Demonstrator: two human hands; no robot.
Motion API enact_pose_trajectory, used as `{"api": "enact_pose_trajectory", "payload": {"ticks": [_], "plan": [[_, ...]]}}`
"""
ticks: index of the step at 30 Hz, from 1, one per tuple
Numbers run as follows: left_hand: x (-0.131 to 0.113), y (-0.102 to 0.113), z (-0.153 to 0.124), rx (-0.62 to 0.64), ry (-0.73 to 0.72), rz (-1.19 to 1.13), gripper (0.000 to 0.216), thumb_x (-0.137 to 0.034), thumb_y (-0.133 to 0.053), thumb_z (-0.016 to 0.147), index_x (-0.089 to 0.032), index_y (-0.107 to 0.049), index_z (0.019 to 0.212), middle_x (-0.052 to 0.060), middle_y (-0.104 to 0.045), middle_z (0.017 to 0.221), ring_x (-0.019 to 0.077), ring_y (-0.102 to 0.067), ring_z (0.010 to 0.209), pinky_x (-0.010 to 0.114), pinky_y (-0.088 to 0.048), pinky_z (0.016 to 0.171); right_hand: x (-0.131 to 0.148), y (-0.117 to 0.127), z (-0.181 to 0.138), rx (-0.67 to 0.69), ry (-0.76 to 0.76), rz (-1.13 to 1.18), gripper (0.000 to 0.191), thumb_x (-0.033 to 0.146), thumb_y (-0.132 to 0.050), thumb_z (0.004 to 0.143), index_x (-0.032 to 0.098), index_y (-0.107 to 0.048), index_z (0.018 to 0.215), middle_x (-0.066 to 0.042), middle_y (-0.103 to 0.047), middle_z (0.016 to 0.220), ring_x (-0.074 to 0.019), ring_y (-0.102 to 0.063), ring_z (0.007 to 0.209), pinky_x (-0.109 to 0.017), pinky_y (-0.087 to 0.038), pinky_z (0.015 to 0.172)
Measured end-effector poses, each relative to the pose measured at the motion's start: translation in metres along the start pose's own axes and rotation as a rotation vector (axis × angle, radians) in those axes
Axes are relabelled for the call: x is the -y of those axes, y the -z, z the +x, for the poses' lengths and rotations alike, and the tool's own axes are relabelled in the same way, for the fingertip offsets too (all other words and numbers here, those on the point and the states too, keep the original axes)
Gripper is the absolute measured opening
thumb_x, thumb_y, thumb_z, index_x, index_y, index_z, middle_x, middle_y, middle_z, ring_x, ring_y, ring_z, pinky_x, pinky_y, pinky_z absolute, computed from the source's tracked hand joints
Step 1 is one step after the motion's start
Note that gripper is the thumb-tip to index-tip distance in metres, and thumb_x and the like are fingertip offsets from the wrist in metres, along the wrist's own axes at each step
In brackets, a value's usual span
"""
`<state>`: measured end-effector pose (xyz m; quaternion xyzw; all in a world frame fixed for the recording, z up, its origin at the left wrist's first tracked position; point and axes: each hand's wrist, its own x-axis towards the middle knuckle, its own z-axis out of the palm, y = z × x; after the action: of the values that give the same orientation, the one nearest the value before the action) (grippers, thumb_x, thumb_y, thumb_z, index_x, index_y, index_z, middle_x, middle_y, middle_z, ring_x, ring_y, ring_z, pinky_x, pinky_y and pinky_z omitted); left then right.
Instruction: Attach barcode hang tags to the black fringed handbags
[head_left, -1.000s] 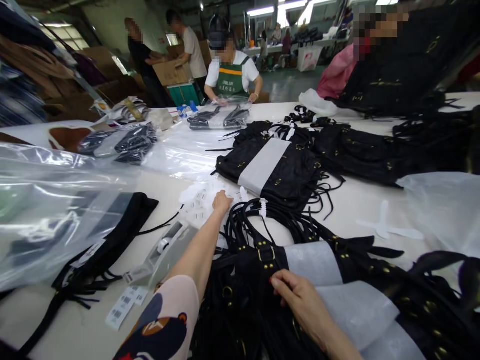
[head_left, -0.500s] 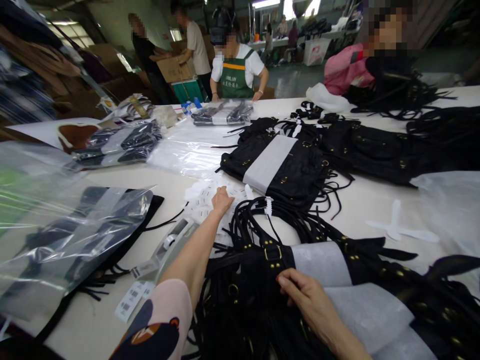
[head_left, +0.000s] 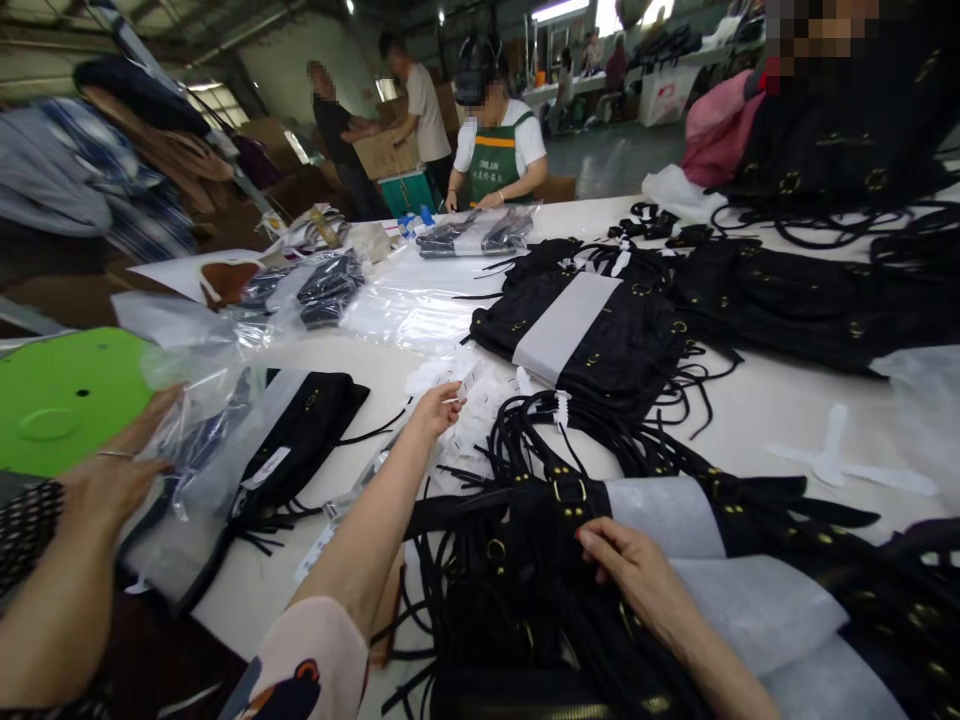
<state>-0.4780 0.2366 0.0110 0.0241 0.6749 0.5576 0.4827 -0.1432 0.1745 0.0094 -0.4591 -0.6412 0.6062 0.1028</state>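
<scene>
My left hand (head_left: 437, 408) reaches over a loose pile of white tags (head_left: 480, 425). Its fingers are pinched together, with a printed white tag (head_left: 469, 378) at the fingertips. Below and to the right lies a black bag (head_left: 517, 560) with thin fringes, brass studs and a buckle (head_left: 570, 489). On this bag my right hand (head_left: 634, 572) has thumb and curled fingers closed on a black strap just under the buckle. Greyish-white wrapping paper (head_left: 660, 512) covers part of the straps, and a white tie holds the looped cords.
Another black bag (head_left: 570, 340) with a paper band lies ahead. At left, a co-worker's hands (head_left: 124, 480) handle a clear plastic sleeve (head_left: 225, 440) over a black bag. Across the table (head_left: 427, 370), a person in a green apron (head_left: 491, 160) works by bagged goods.
The view has swung left. The co-worker's arms have come into sight, and the plastic sleeve has drawn back off part of the bag. My left hand stays over the tags; my right keeps its place.
</scene>
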Motion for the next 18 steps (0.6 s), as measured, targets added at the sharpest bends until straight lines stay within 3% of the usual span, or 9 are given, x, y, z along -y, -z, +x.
{"api": "enact_pose_trajectory", "payload": {"ticks": [5,8,11,14,18], "plan": [[-0.001,0.012,-0.033,0.157,0.020,-0.170,0.016,-0.027,-0.054,0.072,-0.011,-0.055,0.076,0.007,-0.059,0.071,0.0126,-0.058,0.062,0.021,-0.044,0.047,-0.002,0.001,0.002,0.004,0.023,0.000,0.031,0.046,-0.042,0.080,0.020,-0.058,0.075,0.001,-0.059,0.066,-0.0130,-0.054,0.054,-0.025,-0.041,0.055],[-0.006,0.018,-0.056,0.224,0.014,-0.223,0.019,-0.027,-0.053,0.072,-0.010,-0.057,0.079,0.009,-0.061,0.074,0.0139,-0.059,0.065,0.023,-0.047,0.051,-0.002,0.001,0.002,-0.001,0.019,-0.009,0.032,0.047,-0.042,0.079,0.020,-0.058,0.076,0.001,-0.059,0.066,-0.0132,-0.054,0.054,-0.026,-0.041,0.055],[-0.006,0.015,-0.086,0.288,-0.081,-0.115,0.021,-0.026,-0.055,0.069,-0.009,-0.057,0.082,0.008,-0.061,0.073,0.0144,-0.059,0.064,0.025,-0.046,0.054,0.000,0.001,-0.001,-0.034,0.046,-0.015,0.032,0.047,-0.042,0.080,0.019,-0.059,0.080,0.001,-0.058,0.066,-0.0134,-0.055,0.054,-0.026,-0.043,0.056],[0.011,0.001,-0.125,0.253,-0.373,0.302,0.030,-0.026,-0.063,0.062,-0.010,-0.057,0.087,0.007,-0.061,0.075,0.0165,-0.060,0.066,0.029,-0.048,0.062,0.005,0.003,-0.007,-0.158,0.179,0.009,0.030,0.044,-0.042,0.082,0.019,-0.058,0.089,-0.001,-0.059,0.071,-0.0143,-0.056,0.059,-0.028,-0.045,0.060],[0.053,-0.027,-0.178,0.233,-1.029,1.016,0.042,-0.024,-0.060,0.067,-0.013,-0.051,0.107,0.012,-0.057,0.103,0.0233,-0.054,0.095,0.037,-0.046,0.082,0.014,0.010,-0.019,-0.672,0.553,-0.047,0.022,0.031,-0.043,0.084,0.019,-0.058,0.095,-0.007,-0.060,0.090,-0.0185,-0.057,0.083,-0.035,-0.045,0.078]]}}
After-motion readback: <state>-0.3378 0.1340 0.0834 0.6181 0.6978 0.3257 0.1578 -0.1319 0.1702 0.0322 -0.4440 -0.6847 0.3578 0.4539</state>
